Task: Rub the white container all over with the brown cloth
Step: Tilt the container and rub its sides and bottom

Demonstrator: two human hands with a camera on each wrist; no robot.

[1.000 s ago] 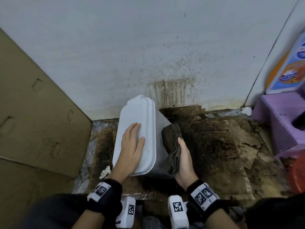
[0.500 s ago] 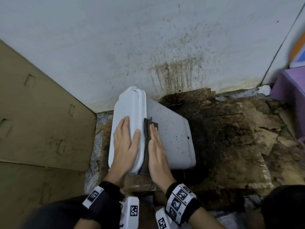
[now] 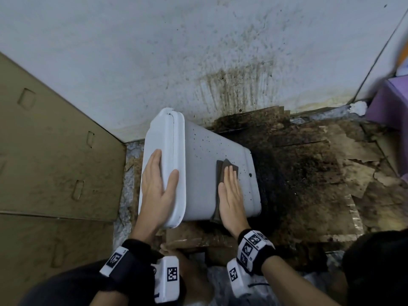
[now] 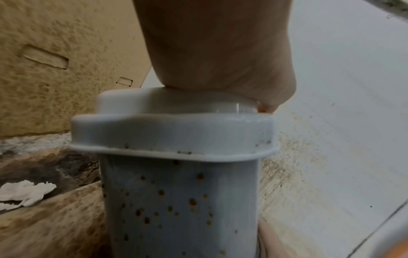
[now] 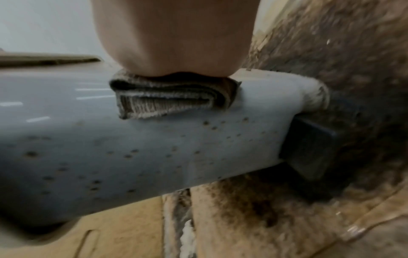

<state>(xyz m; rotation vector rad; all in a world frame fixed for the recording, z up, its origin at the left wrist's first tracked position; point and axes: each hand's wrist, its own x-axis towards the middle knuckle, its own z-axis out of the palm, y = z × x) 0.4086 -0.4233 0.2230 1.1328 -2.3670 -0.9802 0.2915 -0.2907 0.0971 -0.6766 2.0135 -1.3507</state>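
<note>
The white container (image 3: pixel 201 164) lies tipped on its side on the dirty floor, lid end to the left, its speckled wall (image 4: pixel 176 200) facing up. My left hand (image 3: pixel 157 186) rests flat on the lid (image 4: pixel 176 103), fingers straight. My right hand (image 3: pixel 230 191) presses the folded brown cloth (image 3: pixel 227 167) flat against the container's upper side near its base end. In the right wrist view the cloth (image 5: pixel 172 97) sits bunched under my palm on the container (image 5: pixel 132 148).
A stained white wall (image 3: pixel 198 51) stands behind. A cardboard sheet (image 3: pixel 50 151) leans at the left. Torn, soiled cardboard (image 3: pixel 320 173) covers the floor to the right. A purple box (image 3: pixel 388 102) sits at the far right. A white paper scrap (image 4: pixel 24 193) lies at the left.
The container's base has swung further right, showing more of its side. My right hand slid the cloth from beside the lid rightwards across the side toward the base end.
</note>
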